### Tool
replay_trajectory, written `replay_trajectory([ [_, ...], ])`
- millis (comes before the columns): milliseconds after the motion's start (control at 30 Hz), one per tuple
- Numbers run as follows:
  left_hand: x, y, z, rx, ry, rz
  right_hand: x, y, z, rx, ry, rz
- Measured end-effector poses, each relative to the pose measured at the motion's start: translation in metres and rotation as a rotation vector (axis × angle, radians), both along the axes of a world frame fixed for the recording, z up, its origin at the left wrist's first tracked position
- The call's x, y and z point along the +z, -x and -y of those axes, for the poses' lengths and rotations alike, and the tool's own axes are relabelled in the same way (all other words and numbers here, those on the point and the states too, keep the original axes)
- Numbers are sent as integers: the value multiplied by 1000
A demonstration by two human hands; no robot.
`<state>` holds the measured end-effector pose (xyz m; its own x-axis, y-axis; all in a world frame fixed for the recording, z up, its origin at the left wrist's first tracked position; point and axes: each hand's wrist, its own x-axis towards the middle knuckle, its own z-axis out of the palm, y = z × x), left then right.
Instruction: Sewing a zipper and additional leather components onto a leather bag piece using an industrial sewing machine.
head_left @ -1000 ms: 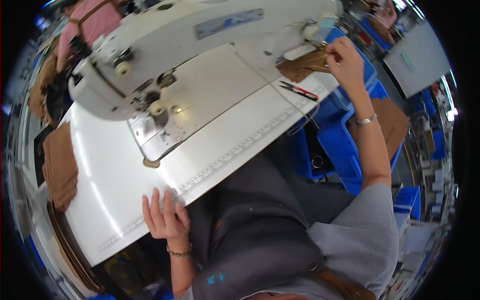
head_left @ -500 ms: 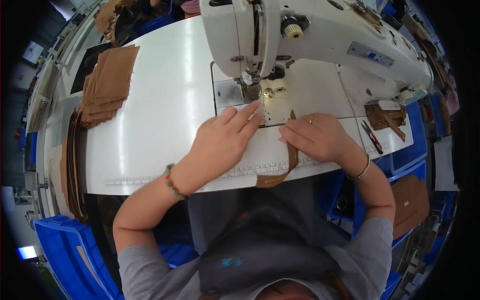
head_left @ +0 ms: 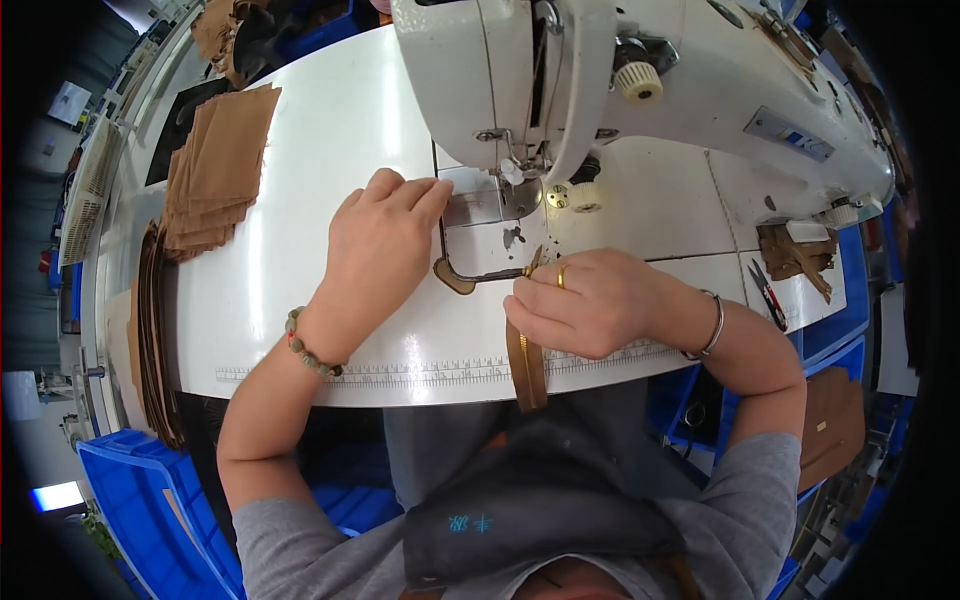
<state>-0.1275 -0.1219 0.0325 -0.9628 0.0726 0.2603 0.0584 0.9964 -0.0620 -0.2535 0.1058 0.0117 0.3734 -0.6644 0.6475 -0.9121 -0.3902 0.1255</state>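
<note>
My right hand (head_left: 585,305) is closed on a brown zipper strip (head_left: 530,380) with gold teeth, which hangs across the front ruler markings. My left hand (head_left: 385,240) is to the left of the presser foot (head_left: 510,185), at the edge of the metal needle plate (head_left: 470,208), fingers bent together; whatever its fingertips may hold is hidden. The white sewing machine (head_left: 720,100) stands over the white table (head_left: 280,310). Red-handled thread snips (head_left: 770,295) lie right of my right hand.
Brown fabric pieces (head_left: 225,150) are stacked at the left, above dark layered pieces (head_left: 155,340). Brown scraps (head_left: 795,255) lie beside the machine's base. Blue bins (head_left: 130,470) flank the table, the right one (head_left: 845,290) near more brown panels (head_left: 830,420).
Both hands have come before the needle area, the right one bringing the strip from the right side. Since the middle frame my left hand moved up and left, fingers more bent, and the strip straightened.
</note>
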Motion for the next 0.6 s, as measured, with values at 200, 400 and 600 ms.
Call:
replay_trajectory([
  [200, -20, 16, -34, -5, 6, -63, -10, -4, 3, 31, 35, 57],
  [400, -24, 32, -21, 17, 50, -18, -6, 0, 4, -53, -51, -2],
  [600, -36, 53, 26, 151, 8, 40, -3, -3, 11, -149, 205, -17],
])
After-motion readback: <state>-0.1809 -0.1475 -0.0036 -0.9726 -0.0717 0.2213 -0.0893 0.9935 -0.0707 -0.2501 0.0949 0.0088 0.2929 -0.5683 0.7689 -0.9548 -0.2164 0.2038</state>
